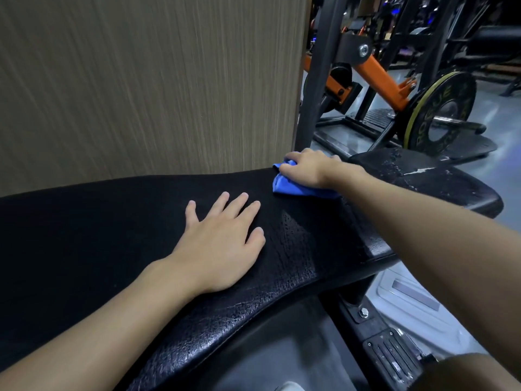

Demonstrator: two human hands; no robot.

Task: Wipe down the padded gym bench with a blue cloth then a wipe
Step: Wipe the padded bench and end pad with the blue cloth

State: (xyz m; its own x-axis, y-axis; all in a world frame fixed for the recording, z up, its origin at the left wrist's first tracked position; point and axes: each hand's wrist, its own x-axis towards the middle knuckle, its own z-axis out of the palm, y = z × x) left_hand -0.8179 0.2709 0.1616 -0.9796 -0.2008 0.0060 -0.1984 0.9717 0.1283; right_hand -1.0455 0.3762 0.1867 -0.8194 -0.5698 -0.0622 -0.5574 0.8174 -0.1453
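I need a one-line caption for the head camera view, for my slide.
Right hand presses a blue cloth on the black padded bench; left hand rests flat.

A single wide-angle head-worn camera looks forward and down from close above the black padded gym bench (112,235), facing a wood-grain wall panel (141,80), with gym machines at right.

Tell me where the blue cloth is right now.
In the head view, the blue cloth lies bunched under the right hand at the far right end of the black bench pad, beyond the flat left hand.
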